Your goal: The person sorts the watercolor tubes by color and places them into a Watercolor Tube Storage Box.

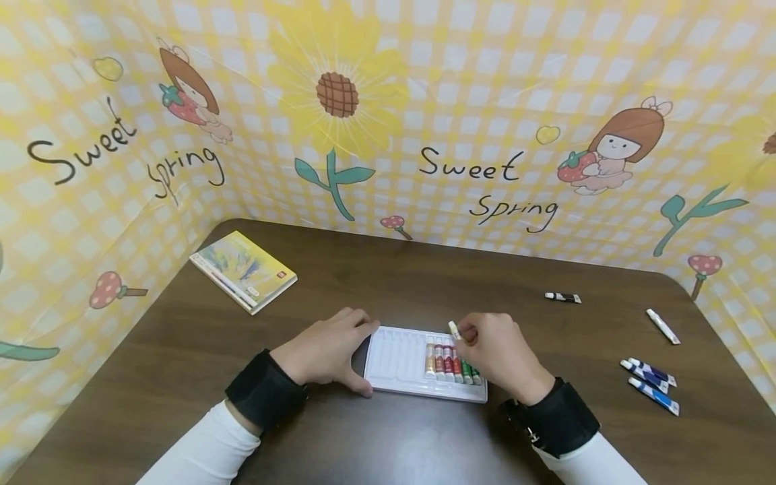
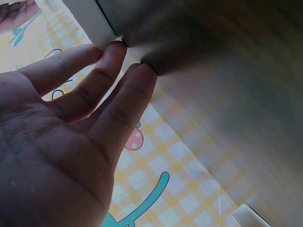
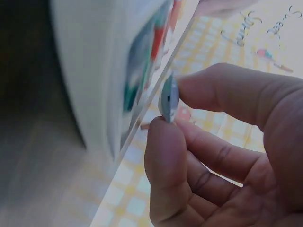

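The right hand (image 1: 494,350) pinches a white-capped paint tube (image 1: 454,329) between thumb and finger, at the white tray's (image 1: 394,350) one o'clock edge. The left hand (image 1: 330,347), thumb and fingers spread, touches the tray at nine o'clock. Coloured tubes (image 1: 447,360) line its three o'clock half. From the tray, loose blue tubes (image 1: 655,397) lie at three, a black tube (image 1: 563,298) at two, a book (image 1: 245,269) at ten.

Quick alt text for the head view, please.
Right hand pinches a paint tube at a white tray partly filled with coloured tubes; the left hand is at the tray's left end. Five loose tubes lie right, a yellow book far left, on the dark table.
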A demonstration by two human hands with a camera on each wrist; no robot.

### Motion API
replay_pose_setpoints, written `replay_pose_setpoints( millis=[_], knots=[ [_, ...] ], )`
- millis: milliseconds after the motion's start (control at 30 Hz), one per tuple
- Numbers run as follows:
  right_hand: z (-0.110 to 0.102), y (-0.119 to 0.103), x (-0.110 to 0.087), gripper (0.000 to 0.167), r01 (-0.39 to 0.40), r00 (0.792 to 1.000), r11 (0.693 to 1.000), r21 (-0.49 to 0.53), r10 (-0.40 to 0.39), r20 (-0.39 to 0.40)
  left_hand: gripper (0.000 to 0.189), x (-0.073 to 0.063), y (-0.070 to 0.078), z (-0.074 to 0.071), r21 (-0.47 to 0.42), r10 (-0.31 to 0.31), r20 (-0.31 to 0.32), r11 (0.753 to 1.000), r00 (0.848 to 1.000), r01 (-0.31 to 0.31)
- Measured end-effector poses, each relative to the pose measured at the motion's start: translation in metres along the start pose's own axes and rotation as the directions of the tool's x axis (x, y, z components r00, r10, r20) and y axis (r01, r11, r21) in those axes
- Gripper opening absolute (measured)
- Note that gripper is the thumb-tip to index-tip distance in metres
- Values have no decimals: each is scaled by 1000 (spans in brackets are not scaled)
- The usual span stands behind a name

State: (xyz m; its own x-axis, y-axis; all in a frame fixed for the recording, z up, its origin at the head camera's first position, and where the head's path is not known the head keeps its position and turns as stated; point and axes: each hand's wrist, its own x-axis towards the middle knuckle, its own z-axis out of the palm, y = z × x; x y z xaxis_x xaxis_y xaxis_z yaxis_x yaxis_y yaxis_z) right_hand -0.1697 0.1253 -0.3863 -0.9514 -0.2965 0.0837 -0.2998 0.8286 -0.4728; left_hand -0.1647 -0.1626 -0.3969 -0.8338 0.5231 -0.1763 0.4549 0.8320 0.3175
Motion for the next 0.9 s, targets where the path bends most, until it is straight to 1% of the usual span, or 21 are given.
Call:
replay_pose_setpoints(
  millis=[100, 300, 567, 900],
  knots=[
    [5, -8, -1, 9, 16, 1000, 1000, 6, -16, -17, 103, -1, 0, -1, 0, -2, -1, 1000, 1000, 2],
    [13, -17, -4, 9, -6, 1000, 999, 35, 6, -12, 103, -2, 1, 1, -7, -7, 3, 1000, 1000, 7],
    [25, -28, -5, 11, 43, 999, 999, 18, -43, -33, 102, -4, 0, 1, -6, -9, -3, 1000, 1000, 9],
    [31, -42, -4, 14, 21, 1000, 999, 26, -21, -22, 102, -3, -2, 1, -8, 2, -5, 1000, 1000, -2]
  ],
)
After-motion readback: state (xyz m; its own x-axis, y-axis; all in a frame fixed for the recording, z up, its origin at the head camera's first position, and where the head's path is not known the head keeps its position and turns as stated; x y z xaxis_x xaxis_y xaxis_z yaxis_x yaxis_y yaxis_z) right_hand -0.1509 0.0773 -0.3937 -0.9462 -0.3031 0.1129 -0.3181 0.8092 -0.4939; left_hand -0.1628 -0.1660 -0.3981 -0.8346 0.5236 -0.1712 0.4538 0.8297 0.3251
